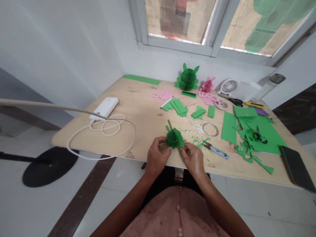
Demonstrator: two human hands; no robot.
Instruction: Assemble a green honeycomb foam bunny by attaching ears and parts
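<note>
A small folded green paper figure [174, 138] with two ear-like strips stands near the table's front edge, between my hands. My left hand [157, 155] grips its left side with fingers and thumb. On the other side, my right hand [193, 157] pinches a piece at the figure's lower right. Blue-handled snips [217, 151] lie to the right of my right hand, beside green scraps. A roll of tape [210, 130] rests behind them. Cut green strips [179, 107] lie behind the figure.
A larger green paper figure [188, 79], a pink one [207, 85] and a small fan [229, 87] stand along the wall. Green sheets [229, 127] and a dark phone-like slab [297, 168] lie right. A white power bank [104, 108] with a looping cable is left.
</note>
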